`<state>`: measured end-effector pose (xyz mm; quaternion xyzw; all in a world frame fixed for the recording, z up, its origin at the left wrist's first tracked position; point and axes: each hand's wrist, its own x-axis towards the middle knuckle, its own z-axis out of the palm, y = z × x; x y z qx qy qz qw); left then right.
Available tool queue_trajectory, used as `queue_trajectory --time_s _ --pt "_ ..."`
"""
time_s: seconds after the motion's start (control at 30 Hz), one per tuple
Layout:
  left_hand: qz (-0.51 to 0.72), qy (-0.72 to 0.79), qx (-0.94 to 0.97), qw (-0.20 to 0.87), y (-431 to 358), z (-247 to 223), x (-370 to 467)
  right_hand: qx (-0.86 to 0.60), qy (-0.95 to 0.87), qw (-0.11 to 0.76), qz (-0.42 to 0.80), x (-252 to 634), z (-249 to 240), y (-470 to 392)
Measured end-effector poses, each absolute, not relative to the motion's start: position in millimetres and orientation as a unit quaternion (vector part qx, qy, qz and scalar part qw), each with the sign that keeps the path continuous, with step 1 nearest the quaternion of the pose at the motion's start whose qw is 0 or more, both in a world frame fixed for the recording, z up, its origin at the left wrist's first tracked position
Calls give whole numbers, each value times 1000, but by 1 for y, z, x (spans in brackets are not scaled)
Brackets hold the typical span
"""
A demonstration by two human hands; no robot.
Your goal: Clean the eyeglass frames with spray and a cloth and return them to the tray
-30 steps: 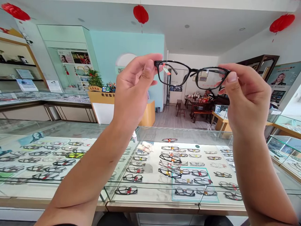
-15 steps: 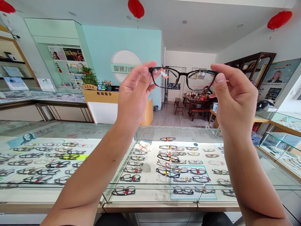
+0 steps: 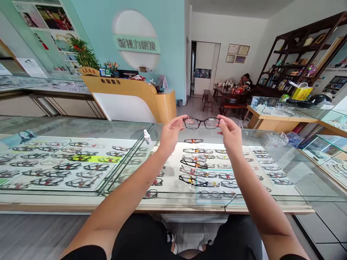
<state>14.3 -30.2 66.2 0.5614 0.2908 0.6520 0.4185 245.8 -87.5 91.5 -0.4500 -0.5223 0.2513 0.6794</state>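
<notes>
A pair of black-framed eyeglasses (image 3: 201, 123) is held up in front of me, above the far side of the glass display case (image 3: 173, 206). My left hand (image 3: 171, 134) pinches its left end between thumb and fingers. At the opposite end, my right hand (image 3: 231, 133) grips the frame in the same way. The lenses face along my line of sight, and a small red mark shows at the left lens. Below, several pairs of glasses lie in rows inside the case, among them a dark pair (image 3: 193, 180) with an orange tag.
A small white bottle (image 3: 147, 137) stands on the glass left of my left hand. Beyond the case are a wooden reception counter (image 3: 166, 104), a dark bench (image 3: 208, 99), and a person (image 3: 246, 83) at a table. Shelves (image 3: 298, 54) stand at right.
Both arms have stretched forward, so the eyeglasses are farther away and lower in view. The view has tilted down, showing my legs. The white bottle has come into sight.
</notes>
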Motion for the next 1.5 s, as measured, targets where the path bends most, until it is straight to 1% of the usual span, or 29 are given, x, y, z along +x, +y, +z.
queue_trajectory --time_s 0.1,0.2,0.33,0.47,0.9,1.1,1.17,1.37,1.5 --pt "642 316 538 445 -17 25 10 -476 -519 653 279 242 54 -72" --pt "632 336 532 453 -10 -1 5 -486 -521 634 301 240 28 -61" --pt "630 365 518 449 -6 -24 4 -497 -516 622 317 240 5 -51" --pt "625 376 510 454 -6 -38 7 -505 -512 617 319 242 -8 -48" --pt "611 377 531 450 -8 -36 -6 -477 -526 604 361 241 -13 -55" --pt "607 382 534 447 -15 -27 -3 -440 -493 599 453 244 -17 -54" --pt "607 386 533 446 -16 -26 -2 -440 -488 593 466 244 -17 -54" --pt "593 360 511 508 -12 -30 -4 -430 -471 597 486 243 -13 -56" --pt "582 355 507 528 -11 -29 -6 -427 -464 606 485 244 -14 -54"
